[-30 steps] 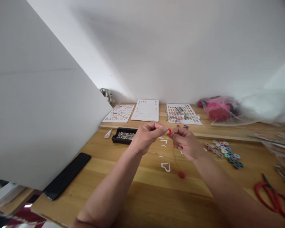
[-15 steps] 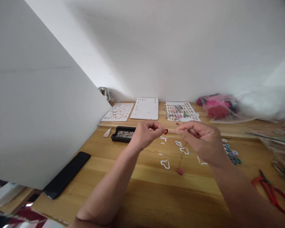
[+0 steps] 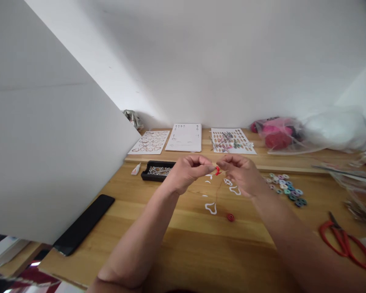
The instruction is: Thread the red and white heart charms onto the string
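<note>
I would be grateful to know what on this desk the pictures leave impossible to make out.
All in the head view:
- Exact shape of the red piece: small, partly covered by fingertips of the left hand.
- Right end of the black tray: behind that hand.
- Label on the white tube: too small.
- Thread's upper path: too thin.

Both hands up and meeting over the counter (image 3: 183, 252)!
Here's the left hand (image 3: 186, 173), thumb and forefinger pinched together, and the right hand (image 3: 242, 175) facing it with its own thumb and forefinger closed, tips just beside the left's. Other fingers curl inward on both. Left forearm (image 3: 143, 232) and right forearm (image 3: 286, 228) slant inward above the counter, bare, wrists nearly straight.
</note>
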The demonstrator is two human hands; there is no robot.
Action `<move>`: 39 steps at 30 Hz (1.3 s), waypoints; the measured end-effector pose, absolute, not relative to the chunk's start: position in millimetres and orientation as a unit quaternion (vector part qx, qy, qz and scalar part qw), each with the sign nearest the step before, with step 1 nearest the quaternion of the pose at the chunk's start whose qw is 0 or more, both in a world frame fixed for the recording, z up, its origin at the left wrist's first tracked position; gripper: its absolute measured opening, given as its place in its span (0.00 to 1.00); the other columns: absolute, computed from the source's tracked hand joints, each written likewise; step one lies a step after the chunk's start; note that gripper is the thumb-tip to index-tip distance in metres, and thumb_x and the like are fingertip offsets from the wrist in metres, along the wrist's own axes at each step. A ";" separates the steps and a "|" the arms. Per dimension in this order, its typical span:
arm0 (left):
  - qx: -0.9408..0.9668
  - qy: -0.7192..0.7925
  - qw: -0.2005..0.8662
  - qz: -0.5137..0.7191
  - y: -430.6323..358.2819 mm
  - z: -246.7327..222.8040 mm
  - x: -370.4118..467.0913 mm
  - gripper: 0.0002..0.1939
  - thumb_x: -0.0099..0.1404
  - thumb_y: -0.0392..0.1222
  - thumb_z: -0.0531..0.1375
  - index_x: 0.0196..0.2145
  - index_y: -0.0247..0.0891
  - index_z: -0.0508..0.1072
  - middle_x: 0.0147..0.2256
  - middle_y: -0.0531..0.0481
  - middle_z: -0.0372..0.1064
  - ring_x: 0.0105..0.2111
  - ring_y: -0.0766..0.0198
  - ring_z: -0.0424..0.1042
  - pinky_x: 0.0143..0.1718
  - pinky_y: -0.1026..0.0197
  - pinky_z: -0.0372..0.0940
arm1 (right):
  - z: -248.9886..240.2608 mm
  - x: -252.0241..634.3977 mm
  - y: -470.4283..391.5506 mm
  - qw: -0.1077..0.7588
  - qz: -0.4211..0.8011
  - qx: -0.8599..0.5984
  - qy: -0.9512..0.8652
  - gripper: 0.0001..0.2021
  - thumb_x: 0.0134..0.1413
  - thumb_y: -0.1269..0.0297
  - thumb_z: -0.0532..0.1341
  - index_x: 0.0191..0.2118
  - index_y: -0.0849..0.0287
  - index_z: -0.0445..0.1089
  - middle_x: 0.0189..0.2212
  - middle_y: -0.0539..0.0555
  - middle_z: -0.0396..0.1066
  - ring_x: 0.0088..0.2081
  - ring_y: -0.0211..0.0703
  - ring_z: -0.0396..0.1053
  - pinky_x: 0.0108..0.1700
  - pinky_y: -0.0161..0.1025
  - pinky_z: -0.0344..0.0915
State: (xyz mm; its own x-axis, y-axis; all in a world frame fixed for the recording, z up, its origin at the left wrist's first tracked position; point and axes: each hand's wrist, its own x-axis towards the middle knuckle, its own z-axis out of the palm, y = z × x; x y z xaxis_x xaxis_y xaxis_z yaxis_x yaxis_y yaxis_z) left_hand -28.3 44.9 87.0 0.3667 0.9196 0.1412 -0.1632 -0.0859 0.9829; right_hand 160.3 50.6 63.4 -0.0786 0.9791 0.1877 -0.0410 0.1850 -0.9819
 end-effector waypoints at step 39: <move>0.573 0.335 0.552 0.505 47.0 83.3 -25.3 0.10 0.54 0.44 0.70 0.25 0.36 0.75 0.26 0.53 0.70 0.25 0.71 0.62 0.31 0.63 0.60 | 51.1 149.4 45.5 0.473 0.668 -0.337 -0.465 0.12 0.43 0.60 0.71 0.26 0.56 0.67 0.13 0.39 0.50 0.16 0.29 0.42 0.21 0.34 0.43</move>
